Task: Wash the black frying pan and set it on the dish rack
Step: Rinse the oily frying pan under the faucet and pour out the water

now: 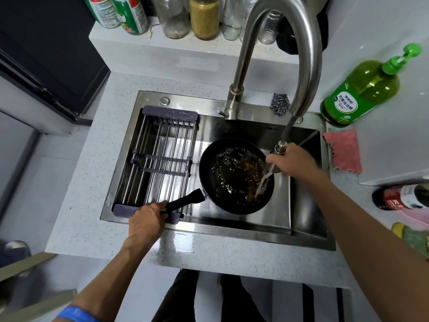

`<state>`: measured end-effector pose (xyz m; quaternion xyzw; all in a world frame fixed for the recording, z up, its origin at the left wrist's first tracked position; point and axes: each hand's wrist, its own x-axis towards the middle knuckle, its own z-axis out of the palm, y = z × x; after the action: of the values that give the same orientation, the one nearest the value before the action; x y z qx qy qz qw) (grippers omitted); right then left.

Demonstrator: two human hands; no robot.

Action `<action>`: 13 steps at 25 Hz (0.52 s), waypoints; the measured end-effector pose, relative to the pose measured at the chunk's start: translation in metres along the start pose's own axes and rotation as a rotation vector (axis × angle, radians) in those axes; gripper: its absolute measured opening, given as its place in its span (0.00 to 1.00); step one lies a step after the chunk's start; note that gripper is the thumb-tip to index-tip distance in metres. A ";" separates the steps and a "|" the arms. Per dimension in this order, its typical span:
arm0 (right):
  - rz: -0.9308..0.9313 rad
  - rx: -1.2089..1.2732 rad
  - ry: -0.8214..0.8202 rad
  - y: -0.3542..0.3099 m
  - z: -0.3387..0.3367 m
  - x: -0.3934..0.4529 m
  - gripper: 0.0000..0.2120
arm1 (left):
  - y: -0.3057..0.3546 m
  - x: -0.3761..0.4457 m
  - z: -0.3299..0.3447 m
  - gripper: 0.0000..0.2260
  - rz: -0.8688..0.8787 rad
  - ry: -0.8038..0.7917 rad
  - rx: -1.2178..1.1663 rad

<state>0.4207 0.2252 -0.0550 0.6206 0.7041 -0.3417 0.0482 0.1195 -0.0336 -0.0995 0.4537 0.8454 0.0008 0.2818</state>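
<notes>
Faucet arch (299, 49) above open rack (160, 159)

Even, soft indoor light; strong wide-angle bend.
Glare streaks the steel sink (234, 225) and wet counter (183, 242). Edges curve and smear, the faucet (301, 54) looms oversized, and shadows stay faint throughout.

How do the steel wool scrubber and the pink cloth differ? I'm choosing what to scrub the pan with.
The steel wool scrubber is a shiny grey tangle of metal coils; the pink cloth is soft, flat fabric. The scrubber is a small rounded ball on the sink ledge behind the basin, beside the faucet base; the cloth is larger and lies spread out on the counter to the right of the sink. Both lie untouched, with neither hand on them.
</notes>
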 end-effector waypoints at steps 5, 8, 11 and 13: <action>-0.020 0.001 -0.068 -0.007 -0.002 0.001 0.20 | 0.000 0.000 0.001 0.17 -0.002 -0.001 -0.006; -0.033 0.044 -0.071 -0.009 0.001 -0.002 0.16 | -0.001 0.001 0.001 0.17 -0.017 0.008 -0.031; -0.060 0.144 -0.068 -0.011 0.017 -0.008 0.17 | -0.002 0.001 0.002 0.15 -0.021 0.010 -0.030; -0.048 0.146 -0.026 -0.012 0.016 -0.002 0.17 | -0.002 0.002 0.002 0.15 -0.028 0.014 -0.029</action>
<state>0.4045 0.2149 -0.0614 0.6010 0.6911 -0.4015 0.0038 0.1183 -0.0340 -0.1023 0.4378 0.8535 0.0123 0.2825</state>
